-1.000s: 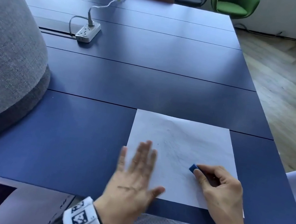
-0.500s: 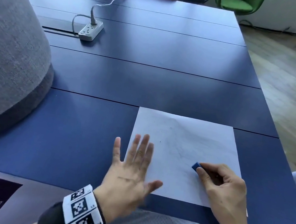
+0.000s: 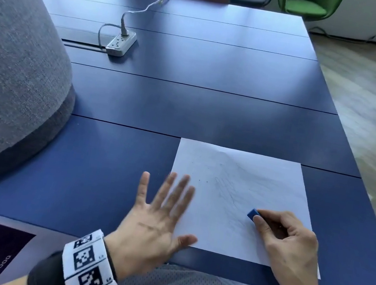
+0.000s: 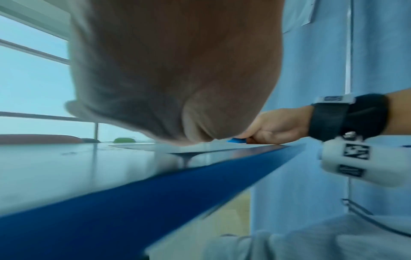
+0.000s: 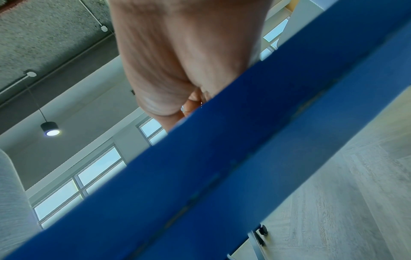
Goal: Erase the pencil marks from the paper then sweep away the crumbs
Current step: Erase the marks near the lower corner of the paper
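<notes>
A white sheet of paper (image 3: 235,193) with faint pencil lines lies near the front edge of the blue table (image 3: 187,108). My right hand (image 3: 285,237) rests on the paper's right part and pinches a small blue eraser (image 3: 252,213), whose tip touches the sheet. In the left wrist view the eraser (image 4: 237,140) shows under that hand. My left hand (image 3: 159,213) is flat with straight, spread fingers over the paper's left edge, blurred by motion. A few dark specks (image 3: 203,181) lie on the sheet beyond its fingertips.
A white power strip (image 3: 121,43) with its cable sits at the table's far left. A large grey fabric-covered cone (image 3: 14,72) stands at the left. Chairs (image 3: 303,3) line the far side. Wooden floor (image 3: 371,101) lies to the right.
My left hand has slid leftward along the paper's left edge with fingers spread wider. The right hand and the eraser stay in place on the sheet.
</notes>
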A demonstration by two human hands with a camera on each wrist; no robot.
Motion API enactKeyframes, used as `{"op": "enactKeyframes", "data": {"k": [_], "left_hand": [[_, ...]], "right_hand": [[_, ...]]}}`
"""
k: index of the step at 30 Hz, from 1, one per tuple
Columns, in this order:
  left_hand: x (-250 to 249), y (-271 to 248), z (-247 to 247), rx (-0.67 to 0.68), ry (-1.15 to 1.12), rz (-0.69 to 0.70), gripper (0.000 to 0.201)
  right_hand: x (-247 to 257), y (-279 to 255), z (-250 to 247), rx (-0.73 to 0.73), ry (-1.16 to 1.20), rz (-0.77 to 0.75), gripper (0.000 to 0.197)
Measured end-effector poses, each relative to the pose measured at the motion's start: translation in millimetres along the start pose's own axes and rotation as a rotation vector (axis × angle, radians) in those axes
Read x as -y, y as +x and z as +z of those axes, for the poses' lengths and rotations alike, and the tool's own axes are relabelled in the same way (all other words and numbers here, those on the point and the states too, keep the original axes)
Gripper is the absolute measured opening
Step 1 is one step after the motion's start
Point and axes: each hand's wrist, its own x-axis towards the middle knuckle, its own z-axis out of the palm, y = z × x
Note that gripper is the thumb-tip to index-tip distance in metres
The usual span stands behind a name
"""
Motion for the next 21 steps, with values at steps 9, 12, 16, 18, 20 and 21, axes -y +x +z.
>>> {"op": "enactKeyframes", "data": {"k": [9, 12, 16, 18, 20, 21], "left_hand": [[9, 24, -47, 0.341, 0.075, -0.181, 0.108], [-4, 60, -62, 0.313, 0.03, -0.066, 0.102], [-20, 108, -63, 0.312, 0.042, 0.12, 0.091], [-23, 120, -55, 0.336, 0.055, 0.171, 0.089], [-21, 122, -46, 0.354, 0.05, 0.177, 0.088], [-18, 120, -45, 0.359, 0.043, 0.166, 0.088]], "right_hand": [[0, -1, 0, -0.011, 0.015, 0.008, 0.018], [1, -1, 0, -0.004, 0.005, 0.012, 0.018], [2, 2, 0, -0.019, 0.002, 0.041, 0.017], [2, 3, 1, -0.03, -0.004, 0.045, 0.017], [2, 3, 2, -0.038, -0.006, 0.05, 0.016], [2, 4, 2, -0.039, -0.002, 0.056, 0.016]]}}
